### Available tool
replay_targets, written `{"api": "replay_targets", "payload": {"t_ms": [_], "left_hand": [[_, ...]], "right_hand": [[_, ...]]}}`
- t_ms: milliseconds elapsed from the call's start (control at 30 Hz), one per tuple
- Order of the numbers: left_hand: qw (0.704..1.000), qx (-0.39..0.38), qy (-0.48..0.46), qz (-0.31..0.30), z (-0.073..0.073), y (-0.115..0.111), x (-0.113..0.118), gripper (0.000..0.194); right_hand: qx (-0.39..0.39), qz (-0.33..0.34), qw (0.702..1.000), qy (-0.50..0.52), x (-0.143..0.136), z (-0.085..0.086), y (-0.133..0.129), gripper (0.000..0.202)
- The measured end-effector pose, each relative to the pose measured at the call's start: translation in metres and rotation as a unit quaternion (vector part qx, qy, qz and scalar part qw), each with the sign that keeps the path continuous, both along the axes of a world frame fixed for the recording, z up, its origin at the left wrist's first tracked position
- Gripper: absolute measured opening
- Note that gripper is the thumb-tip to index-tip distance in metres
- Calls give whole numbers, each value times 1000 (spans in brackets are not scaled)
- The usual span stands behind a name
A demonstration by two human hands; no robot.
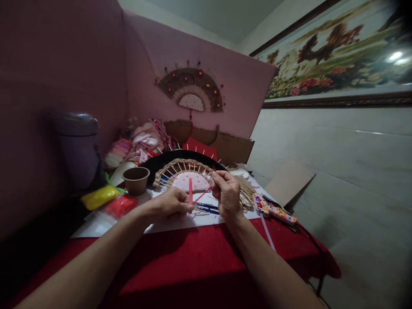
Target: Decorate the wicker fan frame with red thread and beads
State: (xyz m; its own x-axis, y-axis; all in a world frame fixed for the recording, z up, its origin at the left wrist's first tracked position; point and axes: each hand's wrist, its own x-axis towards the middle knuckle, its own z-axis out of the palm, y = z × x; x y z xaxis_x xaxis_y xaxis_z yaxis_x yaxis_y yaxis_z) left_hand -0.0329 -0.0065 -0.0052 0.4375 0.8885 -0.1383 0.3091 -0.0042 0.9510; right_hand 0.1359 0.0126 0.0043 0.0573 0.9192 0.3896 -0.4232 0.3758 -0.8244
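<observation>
Between finger and thumb, my left hand (175, 201) pinches a narrow red strip (190, 188) that stands upright above the fingers. A thin red cord (202, 195) runs from there across to my right hand (225, 191), whose fingers are pinched on its other end. Right behind both hands lies a fan-shaped piece (185, 165) with a woven rim and pale sticks. Its half-round centre (189, 181) is pale pink with red dots. Blue-handled scissors (207, 208) rest on the white paper (161, 223) just below and between my hands.
A brown cup (136, 180), a yellow packet (99, 197) and a red packet (122, 205) stand left. On the right are a flower-patterned glue gun (273, 209) and a gold ring (246, 201). A finished-looking fan (193, 88) hangs on the pink board (238, 90). A purple bottle (79, 150) is far left.
</observation>
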Motion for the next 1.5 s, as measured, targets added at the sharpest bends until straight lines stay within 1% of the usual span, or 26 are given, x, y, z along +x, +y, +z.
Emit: {"api": "replay_targets", "payload": {"t_ms": [67,133,167,200,267,333,400,467,567,633,733,833,967,1167,1267,1500], "left_hand": [[999,3,45,-12,0,2,-1,40],[995,37,89,9,1,3,-2,42],[993,65,93,31,2,4,-2,42],[991,97,80,56,4,4,-1,42],[983,151,6,102,8,2,1,39],[974,181,-66,117,12,0,4,38],[965,209,-95,125,14,-2,7,38],[955,253,-76,134,12,-2,7,37],[932,335,13,141,8,0,6,40],[917,367,68,143,6,-1,4,41],[910,374,85,157,7,-3,5,39],[911,371,74,164,9,-3,7,34],[919,358,58,157,8,0,7,27],[932,330,24,144,4,4,4,22],[939,313,7,146,4,3,4,19],[942,294,7,160,7,0,5,13]], "right_hand": [[-15,16,1000,-18,0,0,-1,21],[-27,34,998,-40,-1,-1,-1,22],[-28,45,997,-53,-2,-2,-2,22],[-25,55,996,-68,-3,-3,-2,22],[-20,72,992,-100,-5,-5,-3,22],[-11,81,988,-133,-7,-7,-4,22],[11,83,983,-162,-9,-9,-4,23],[42,80,977,-192,-10,-11,-5,22],[88,67,965,-236,-11,-15,-6,18],[109,64,957,-259,-12,-17,-6,18],[112,70,954,-269,-13,-17,-7,16],[92,76,962,-247,-13,-15,-7,12],[74,82,969,-222,-14,-13,-6,11],[78,68,967,-233,-15,-15,-4,12],[78,59,967,-235,-16,-17,-2,13],[80,46,966,-240,-19,-21,-1,16]]}}
